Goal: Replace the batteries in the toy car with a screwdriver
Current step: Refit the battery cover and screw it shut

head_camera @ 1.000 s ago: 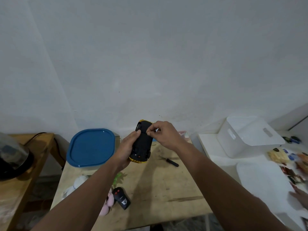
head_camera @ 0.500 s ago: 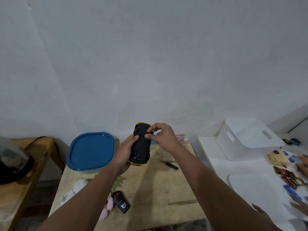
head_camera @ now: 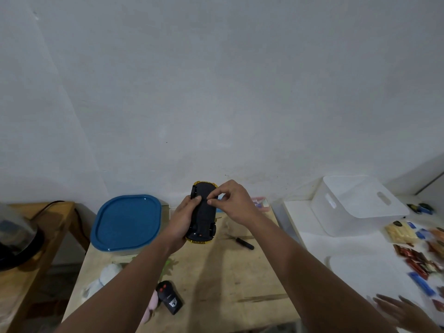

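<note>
The toy car [head_camera: 203, 212] is held up in the air above the wooden tabletop [head_camera: 228, 280], flipped so its black underside faces the person, yellow trim showing at both ends. The left hand [head_camera: 181, 224] grips the car's left side, its fingers clamped around the body with the thumb pressed on the underside. The right hand [head_camera: 234, 204] sits at the car's upper right edge, thumb and forefinger pinched together over the underside; whether they hold some small part I cannot tell. The screwdriver [head_camera: 242, 242] lies on the tabletop just below and right of the car, untouched. Left of the car is a blue lid [head_camera: 127, 221] on a container. Below the car, near the tabletop's front edge, lies a black remote [head_camera: 169, 300]. Well right of the car stands a white bin [head_camera: 358, 204].
</note>
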Tool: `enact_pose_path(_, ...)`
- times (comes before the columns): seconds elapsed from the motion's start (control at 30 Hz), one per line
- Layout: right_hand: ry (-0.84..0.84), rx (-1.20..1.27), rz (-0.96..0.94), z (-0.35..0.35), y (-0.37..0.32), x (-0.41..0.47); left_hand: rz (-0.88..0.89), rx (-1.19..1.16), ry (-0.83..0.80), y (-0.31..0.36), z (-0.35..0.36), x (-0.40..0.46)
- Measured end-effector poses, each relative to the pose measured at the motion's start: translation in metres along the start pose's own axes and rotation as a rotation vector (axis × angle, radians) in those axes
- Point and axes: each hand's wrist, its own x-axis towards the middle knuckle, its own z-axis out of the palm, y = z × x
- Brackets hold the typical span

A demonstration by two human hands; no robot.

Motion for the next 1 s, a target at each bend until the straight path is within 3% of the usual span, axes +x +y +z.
enact_pose_path(0.4,0.02,0.0,-0.023,-0.006,0.012,-0.004,0.026,0.073,0.039,-0.001,0.016,0.0)
enact_pose_path(1.0,0.044,0.072,0.044,-0.001,0.01,-0.007,-0.12,0.035,0.058,0.017,0.02,-0.012)
